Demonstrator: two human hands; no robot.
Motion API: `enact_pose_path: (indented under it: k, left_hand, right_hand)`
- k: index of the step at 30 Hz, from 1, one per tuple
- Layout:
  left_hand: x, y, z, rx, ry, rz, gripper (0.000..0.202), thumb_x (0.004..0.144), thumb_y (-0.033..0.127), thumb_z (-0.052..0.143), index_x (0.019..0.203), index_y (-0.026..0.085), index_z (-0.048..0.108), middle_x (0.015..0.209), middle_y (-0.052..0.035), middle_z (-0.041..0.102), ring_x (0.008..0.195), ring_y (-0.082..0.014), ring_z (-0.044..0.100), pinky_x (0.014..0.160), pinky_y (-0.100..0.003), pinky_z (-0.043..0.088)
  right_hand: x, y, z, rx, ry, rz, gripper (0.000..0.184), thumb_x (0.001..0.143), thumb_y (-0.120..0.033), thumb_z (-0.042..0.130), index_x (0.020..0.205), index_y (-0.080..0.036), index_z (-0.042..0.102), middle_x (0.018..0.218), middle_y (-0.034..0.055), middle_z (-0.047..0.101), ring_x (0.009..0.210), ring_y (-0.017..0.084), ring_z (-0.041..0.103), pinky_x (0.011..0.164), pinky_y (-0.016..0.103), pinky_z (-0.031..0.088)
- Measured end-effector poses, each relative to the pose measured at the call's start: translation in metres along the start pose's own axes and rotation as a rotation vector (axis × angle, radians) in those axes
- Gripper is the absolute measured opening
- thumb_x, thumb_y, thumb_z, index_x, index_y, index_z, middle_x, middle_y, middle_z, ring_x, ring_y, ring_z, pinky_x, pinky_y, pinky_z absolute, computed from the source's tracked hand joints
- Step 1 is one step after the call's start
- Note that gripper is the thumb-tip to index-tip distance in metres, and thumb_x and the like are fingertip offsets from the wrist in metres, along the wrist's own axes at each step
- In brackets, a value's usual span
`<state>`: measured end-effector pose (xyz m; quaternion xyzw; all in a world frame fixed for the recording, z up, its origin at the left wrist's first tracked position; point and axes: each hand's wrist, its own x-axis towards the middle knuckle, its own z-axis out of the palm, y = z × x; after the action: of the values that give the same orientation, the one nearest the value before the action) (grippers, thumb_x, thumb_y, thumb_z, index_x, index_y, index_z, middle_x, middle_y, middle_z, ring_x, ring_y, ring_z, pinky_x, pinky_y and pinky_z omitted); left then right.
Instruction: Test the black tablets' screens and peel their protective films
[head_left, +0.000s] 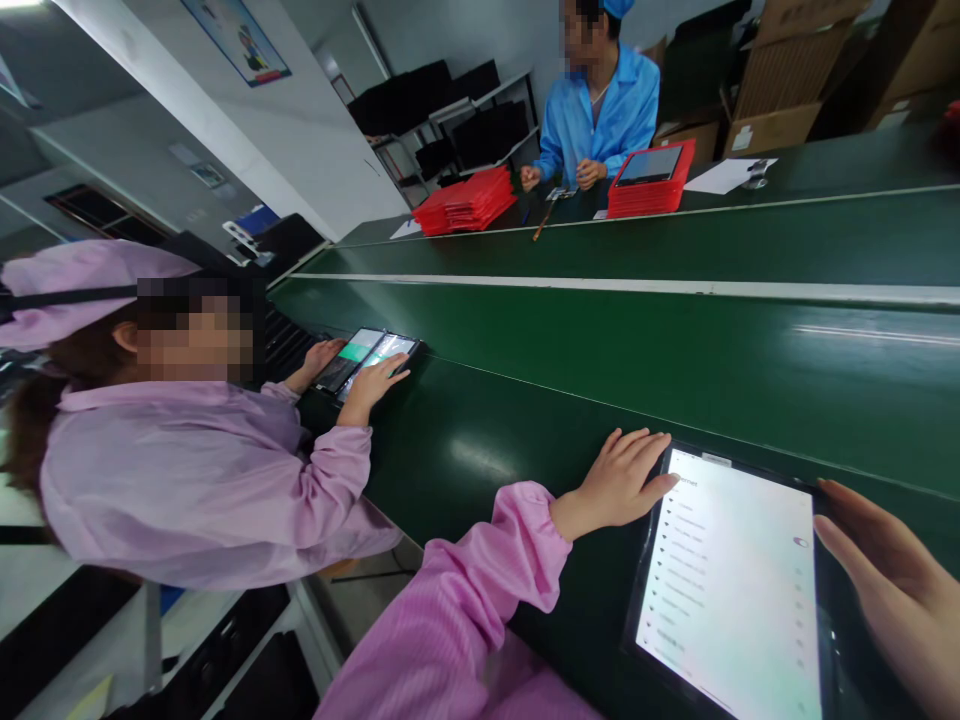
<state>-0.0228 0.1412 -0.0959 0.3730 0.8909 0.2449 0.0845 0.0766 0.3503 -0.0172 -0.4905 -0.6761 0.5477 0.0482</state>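
On the table (465, 430), a lit tablet (731, 590), long axis running near to far. At the tablet's far left corner, the left hand (611, 480), with thumb apart from fingers; at the tablet's right edge, equally close, the right hand (900, 600), similarly parted, grip unclear.

A tablet (731, 585) with a dark border shows in the lower right of the frame, portrait-wise, its screen toward the camera and its upper edge sloping down to the right. The screen is lit nearly white, with a column of blurred list rows and a switch by its right side; the bottom of the frame cuts off its lower end.
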Motion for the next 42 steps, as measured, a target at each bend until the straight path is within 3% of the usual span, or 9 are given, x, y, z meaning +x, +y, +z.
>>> enact_pose_path:
  k: [12, 23, 33, 42]
  left_hand:
    - [0.001, 0.0, 0.001, 0.005, 0.001, -0.004, 0.057, 0.109, 0.05, 0.037, 0.154, 0.016, 0.041, 0.157, -0.0108, 0.05, 0.151, -0.0229, 0.039, 0.13, -0.047, 0.026]
    - [0.0, -0.001, 0.003, 0.017, 0.01, -0.001, 0.057, 0.108, 0.051, 0.039, 0.154, 0.019, 0.041, 0.156, -0.0105, 0.051, 0.15, -0.0235, 0.041, 0.128, -0.049, 0.031]
    - [-0.001, -0.001, 0.003, 0.004, 0.005, -0.003, 0.057, 0.109, 0.052, 0.035, 0.154, 0.017, 0.042, 0.157, -0.0103, 0.05, 0.151, -0.0227, 0.04, 0.13, -0.047, 0.027]
    - [-0.002, -0.001, 0.004, -0.003, 0.004, -0.005, 0.057, 0.109, 0.051, 0.037, 0.154, 0.017, 0.041, 0.157, -0.01, 0.05, 0.151, -0.0225, 0.039, 0.13, -0.047, 0.026]
  right_hand:
    - [0.006, 0.008, 0.0, -0.012, -0.011, -0.02, 0.084, 0.026, -0.058, 0.066, 0.104, -0.027, 0.07, 0.126, 0.0082, 0.071, 0.128, 0.047, 0.058, 0.118, 0.049, 0.044]
    - [0.013, 0.019, 0.001, 0.005, -0.026, -0.172, 0.068, 0.034, -0.059, 0.069, 0.095, -0.028, 0.069, 0.11, 0.0091, 0.074, 0.123, 0.045, 0.062, 0.108, 0.049, 0.052]
    - [0.006, 0.015, -0.004, -0.019, -0.01, -0.053, 0.079, 0.028, -0.059, 0.068, 0.1, -0.027, 0.071, 0.117, 0.0095, 0.073, 0.126, 0.047, 0.059, 0.114, 0.05, 0.047]
    - [0.012, 0.019, -0.001, 0.013, -0.022, -0.157, 0.067, 0.033, -0.058, 0.069, 0.092, -0.028, 0.07, 0.108, 0.0078, 0.075, 0.119, 0.045, 0.065, 0.108, 0.049, 0.053]
